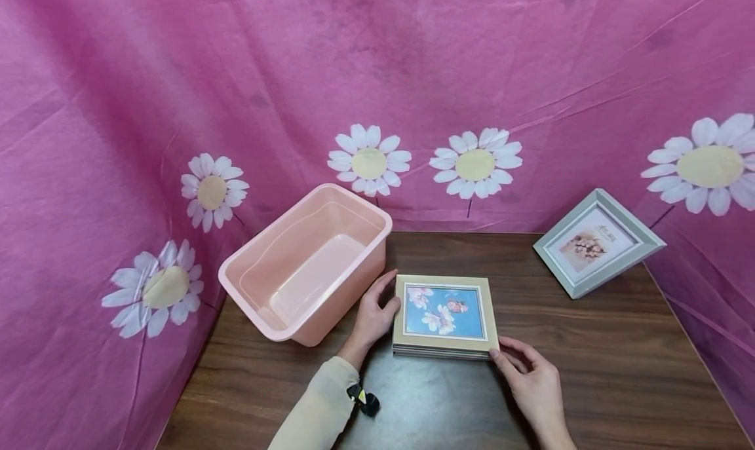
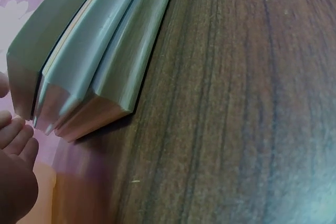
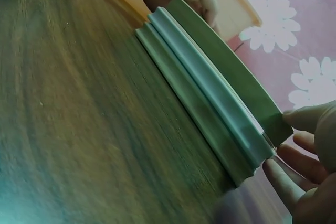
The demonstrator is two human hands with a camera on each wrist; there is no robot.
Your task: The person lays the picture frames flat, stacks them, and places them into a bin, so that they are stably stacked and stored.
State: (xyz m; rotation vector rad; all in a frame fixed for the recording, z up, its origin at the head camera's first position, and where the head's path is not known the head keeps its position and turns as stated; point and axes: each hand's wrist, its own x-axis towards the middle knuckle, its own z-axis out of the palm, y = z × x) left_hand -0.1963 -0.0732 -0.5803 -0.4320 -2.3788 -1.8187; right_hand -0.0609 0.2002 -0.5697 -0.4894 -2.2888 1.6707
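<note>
Several picture frames lie stacked flat on the table; the top frame (image 1: 442,345) is cream-edged, with pink flowers on blue. The left wrist view shows the stack's layered edges (image 2: 86,51), green-grey and pale blue; so does the right wrist view (image 3: 210,93). My left hand (image 1: 370,319), also in the left wrist view (image 2: 18,182), rests against the stack's left side with its fingers extended. At the near right corner, my right hand (image 1: 535,383) touches the edges with thumb and fingertips, loosely bent in the right wrist view (image 3: 315,161).
A pink plastic bin (image 1: 368,263) stands left of the stack, close to my left hand; its visible inside holds nothing. At the back right, a grey-green frame (image 1: 622,273) with a flower picture stands tilted on the wooden table (image 1: 625,365). A pink daisy-patterned cloth (image 1: 448,63) hangs behind.
</note>
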